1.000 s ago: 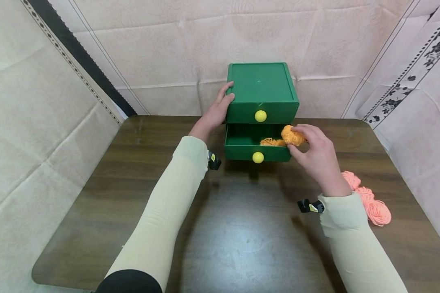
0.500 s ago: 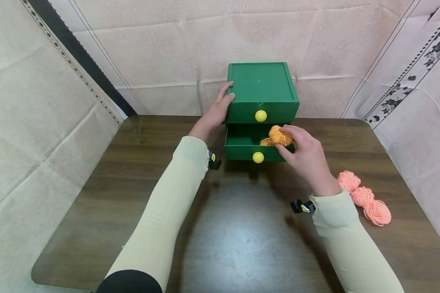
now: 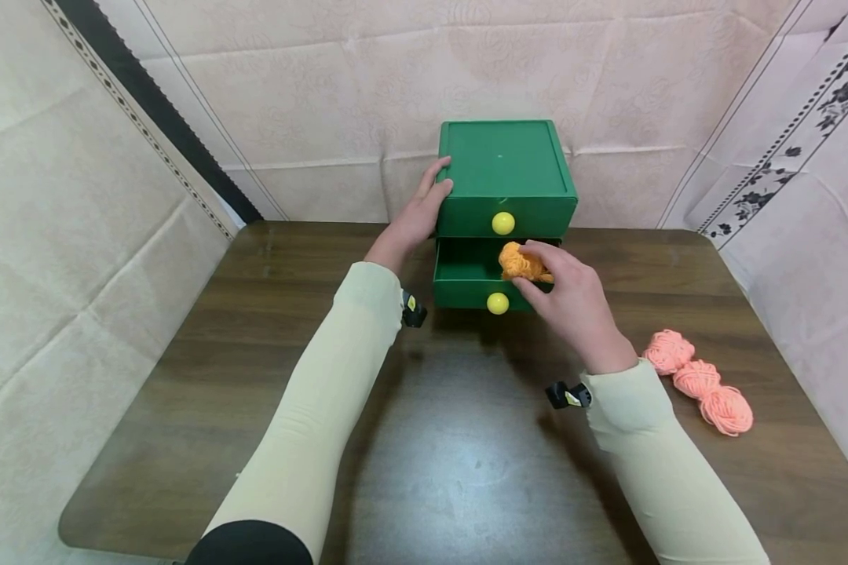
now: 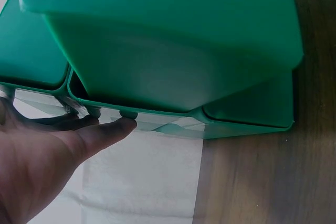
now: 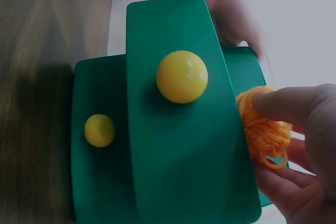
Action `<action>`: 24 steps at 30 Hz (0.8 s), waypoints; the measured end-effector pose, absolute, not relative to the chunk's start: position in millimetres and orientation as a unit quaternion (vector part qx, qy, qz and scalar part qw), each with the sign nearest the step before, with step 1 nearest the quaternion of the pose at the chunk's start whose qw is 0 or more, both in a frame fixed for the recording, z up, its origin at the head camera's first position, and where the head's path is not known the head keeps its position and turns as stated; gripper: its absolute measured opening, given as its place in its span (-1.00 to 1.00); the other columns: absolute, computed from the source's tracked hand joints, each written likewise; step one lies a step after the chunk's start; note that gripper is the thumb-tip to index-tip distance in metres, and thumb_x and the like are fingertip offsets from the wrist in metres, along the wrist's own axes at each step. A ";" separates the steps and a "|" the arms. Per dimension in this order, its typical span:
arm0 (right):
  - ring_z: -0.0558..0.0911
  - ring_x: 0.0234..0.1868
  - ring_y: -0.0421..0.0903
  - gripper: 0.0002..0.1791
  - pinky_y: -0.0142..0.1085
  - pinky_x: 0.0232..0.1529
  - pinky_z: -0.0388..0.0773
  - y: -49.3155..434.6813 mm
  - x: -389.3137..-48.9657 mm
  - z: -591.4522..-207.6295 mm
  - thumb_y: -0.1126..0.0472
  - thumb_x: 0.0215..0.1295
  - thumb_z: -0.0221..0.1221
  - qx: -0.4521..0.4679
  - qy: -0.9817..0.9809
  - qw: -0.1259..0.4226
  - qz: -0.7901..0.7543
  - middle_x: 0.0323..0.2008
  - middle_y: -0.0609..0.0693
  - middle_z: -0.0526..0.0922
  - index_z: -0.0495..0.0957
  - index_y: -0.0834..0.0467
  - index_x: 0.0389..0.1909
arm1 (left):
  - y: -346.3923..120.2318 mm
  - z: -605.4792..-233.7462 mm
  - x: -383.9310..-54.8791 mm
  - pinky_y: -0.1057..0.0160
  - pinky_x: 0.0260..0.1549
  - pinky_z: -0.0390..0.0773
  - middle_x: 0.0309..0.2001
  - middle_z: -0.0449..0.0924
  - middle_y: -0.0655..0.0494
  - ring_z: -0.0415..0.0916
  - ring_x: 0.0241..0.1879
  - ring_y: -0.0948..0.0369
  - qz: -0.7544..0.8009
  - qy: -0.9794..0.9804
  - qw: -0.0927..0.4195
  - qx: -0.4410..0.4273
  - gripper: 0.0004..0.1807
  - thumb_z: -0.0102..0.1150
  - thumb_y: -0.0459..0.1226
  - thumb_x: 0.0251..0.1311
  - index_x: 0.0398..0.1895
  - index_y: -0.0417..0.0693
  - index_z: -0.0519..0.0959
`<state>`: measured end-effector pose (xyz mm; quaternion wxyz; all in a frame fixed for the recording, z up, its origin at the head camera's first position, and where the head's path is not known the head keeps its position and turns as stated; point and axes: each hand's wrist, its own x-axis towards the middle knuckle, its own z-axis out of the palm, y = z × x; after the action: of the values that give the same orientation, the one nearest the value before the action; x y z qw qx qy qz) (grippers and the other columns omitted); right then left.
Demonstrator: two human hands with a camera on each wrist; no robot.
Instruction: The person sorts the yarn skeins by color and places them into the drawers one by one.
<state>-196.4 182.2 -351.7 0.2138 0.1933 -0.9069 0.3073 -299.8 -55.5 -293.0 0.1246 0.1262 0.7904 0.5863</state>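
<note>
A green drawer cabinet (image 3: pixel 498 157) stands at the table's back with its middle drawer (image 3: pixel 466 295) pulled out. My left hand (image 3: pixel 411 218) rests on the cabinet's left side, fingers fairly straight; the left wrist view shows the fingertips (image 4: pixel 126 124) touching that wall. Between thumb and fingers, my right hand (image 3: pixel 572 302) pinches an orange yarn ball (image 3: pixel 516 260) over the open drawer. In the right wrist view the yarn ball (image 5: pixel 262 127) is just behind the drawer's front panel (image 5: pixel 184 161). More orange yarn (image 3: pixel 547 278) shows beneath the hand, mostly hidden.
Three pink yarn balls (image 3: pixel 697 380) lie in a row on the wooden table (image 3: pixel 424 471), right of my right forearm. Yellow round knobs (image 3: pixel 503 224) stick out from the drawer fronts. Pale cloth (image 3: pixel 311 102) hangs behind and beside the table.
My right hand has moved left with the orange yarn ball, from the open drawer's right end towards its middle. My left hand stays on the cabinet's side.
</note>
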 end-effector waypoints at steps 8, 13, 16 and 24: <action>0.54 0.18 0.06 -0.50 0.00 0.19 0.47 173.5 -198.1 -351.3 0.14 0.23 0.31 0.196 -0.912 0.184 0.309 0.21 0.09 0.54 0.50 0.12 0.19 | -55.6 -293.9 -301.2 -0.11 0.35 0.15 0.55 -0.27 0.25 -0.07 0.47 0.06 0.592 0.786 0.126 0.127 -0.42 -0.40 0.08 0.49 0.51 0.55 -0.19; 0.53 0.19 0.05 -0.49 -0.01 0.19 0.48 172.6 -197.2 -352.1 0.11 0.23 0.31 0.196 -0.916 0.178 0.300 0.22 0.08 0.53 0.49 0.12 0.19 | -55.9 -301.0 -310.2 -0.14 0.36 0.12 0.55 -0.27 0.29 -0.08 0.47 0.07 0.590 0.788 0.124 0.126 -0.43 -0.39 0.11 0.48 0.49 0.61 -0.18; 0.52 0.22 0.05 -0.51 -0.01 0.19 0.47 173.5 -196.0 -352.7 0.10 0.23 0.31 0.199 -0.915 0.183 0.298 0.23 0.08 0.53 0.51 0.12 0.17 | -56.4 -308.9 -318.6 -0.14 0.36 0.11 0.54 -0.26 0.32 -0.08 0.47 0.08 0.588 0.790 0.118 0.125 -0.44 -0.38 0.16 0.46 0.46 0.69 -0.16; 0.52 0.19 0.05 -0.59 0.00 0.18 0.47 175.7 -189.4 -355.5 0.17 0.19 0.34 0.227 -0.897 0.229 0.302 0.14 0.09 0.58 0.58 0.17 0.07 | -57.1 -313.4 -322.9 -0.11 0.36 0.12 0.54 -0.27 0.33 -0.07 0.48 0.09 0.597 0.783 0.118 0.128 -0.45 -0.37 0.17 0.45 0.45 0.72 -0.16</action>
<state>-189.4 175.7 -355.5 0.2295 0.2273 -0.8970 0.3016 -322.9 -57.1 -313.4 0.1185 0.1284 0.7830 0.5969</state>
